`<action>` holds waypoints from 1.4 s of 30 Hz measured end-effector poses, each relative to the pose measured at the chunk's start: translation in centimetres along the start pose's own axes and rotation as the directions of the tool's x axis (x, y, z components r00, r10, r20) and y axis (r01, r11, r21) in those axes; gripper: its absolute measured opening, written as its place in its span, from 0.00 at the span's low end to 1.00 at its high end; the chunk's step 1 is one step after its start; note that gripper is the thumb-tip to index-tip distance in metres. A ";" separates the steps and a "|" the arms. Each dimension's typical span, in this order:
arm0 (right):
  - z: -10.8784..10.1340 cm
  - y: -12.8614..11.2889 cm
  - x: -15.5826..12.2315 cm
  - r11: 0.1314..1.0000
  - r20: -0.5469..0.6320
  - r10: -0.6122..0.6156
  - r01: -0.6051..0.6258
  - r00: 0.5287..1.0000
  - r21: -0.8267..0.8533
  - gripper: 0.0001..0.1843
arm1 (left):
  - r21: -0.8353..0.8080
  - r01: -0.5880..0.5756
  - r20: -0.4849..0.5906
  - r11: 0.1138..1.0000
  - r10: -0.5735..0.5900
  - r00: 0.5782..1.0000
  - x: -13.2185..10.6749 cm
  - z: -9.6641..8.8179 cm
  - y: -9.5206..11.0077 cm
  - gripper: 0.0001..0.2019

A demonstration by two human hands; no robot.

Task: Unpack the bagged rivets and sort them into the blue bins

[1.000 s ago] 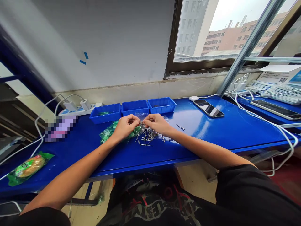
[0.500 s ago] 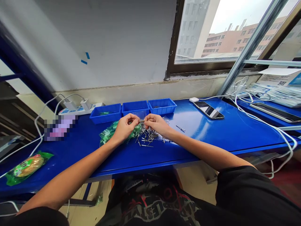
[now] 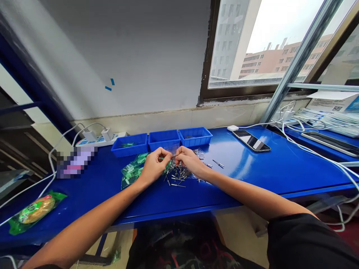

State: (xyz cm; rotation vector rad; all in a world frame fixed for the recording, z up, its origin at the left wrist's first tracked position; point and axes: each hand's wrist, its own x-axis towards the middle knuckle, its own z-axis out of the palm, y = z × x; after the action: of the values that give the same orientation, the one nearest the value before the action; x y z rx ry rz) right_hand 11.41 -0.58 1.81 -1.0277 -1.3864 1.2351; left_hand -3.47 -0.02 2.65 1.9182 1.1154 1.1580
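Note:
My left hand (image 3: 153,165) and my right hand (image 3: 190,160) meet over the blue table (image 3: 252,168), both pinched on a small metal pin (image 3: 174,156) held between their fingertips. Under them lies a heap of several loose metal pins (image 3: 177,176). Small green plastic bags (image 3: 131,170) lie beside and under my left hand. A clear plastic bag (image 3: 199,152) lies just past my right hand. Two stray pins (image 3: 217,163) lie to the right of the heap.
Three blue bins (image 3: 162,140) stand in a row behind my hands. A power strip (image 3: 99,140) with chargers and white cables sits at the back left. A phone (image 3: 251,140) lies at the right, a wrapped bun (image 3: 33,210) at the left edge.
The camera has tilted up a little, so everything sits lower in the view. Both hands stay together over the pin heap, fingers still pinched.

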 end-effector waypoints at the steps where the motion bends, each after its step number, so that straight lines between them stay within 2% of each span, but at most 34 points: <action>1: 0.0 0.0 0.0 1.000 -0.009 0.004 -0.004 1.000 -0.011 0.05 | 0.013 -0.005 0.003 1.000 0.005 1.000 0.0 0.0 0.0 0.10; 13: -0.2 0.4 0.0 0.999 0.028 -0.017 0.018 0.999 -0.038 0.08 | 0.112 -0.040 0.034 0.993 0.036 0.999 0.1 0.0 -0.3 0.09; 19: -0.2 0.1 -0.1 0.999 -0.006 -0.007 0.007 1.000 -0.047 0.07 | 0.117 -0.038 0.020 0.992 0.036 0.999 0.1 0.0 -0.4 0.09; 26: -0.6 0.7 0.5 1.000 0.003 -0.015 0.015 1.000 -0.002 0.08 | 0.048 0.008 0.009 0.999 -0.009 1.000 0.4 -0.3 -0.4 0.10; 34: -0.6 0.8 0.7 0.988 0.038 -0.067 0.071 0.997 -0.136 0.05 | -0.042 0.019 0.022 0.999 -0.018 1.000 0.9 -0.4 -1.1 0.09; 37: -0.7 0.6 0.5 0.978 0.040 -0.106 0.111 0.994 -0.174 0.01 | -0.071 0.020 0.045 0.997 -0.016 0.999 1.0 -0.5 -1.0 0.10; 42: -1.0 0.2 0.2 0.957 0.023 -0.182 0.182 0.983 -0.224 0.10 | -0.159 0.079 0.081 0.984 -0.066 0.994 1.2 -0.7 -1.0 0.12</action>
State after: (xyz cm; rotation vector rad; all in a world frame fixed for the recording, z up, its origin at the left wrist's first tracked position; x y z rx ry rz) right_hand 12.35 -0.20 1.68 -1.0254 -1.6127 0.9597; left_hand -4.09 1.56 2.58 1.7677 1.0103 1.0926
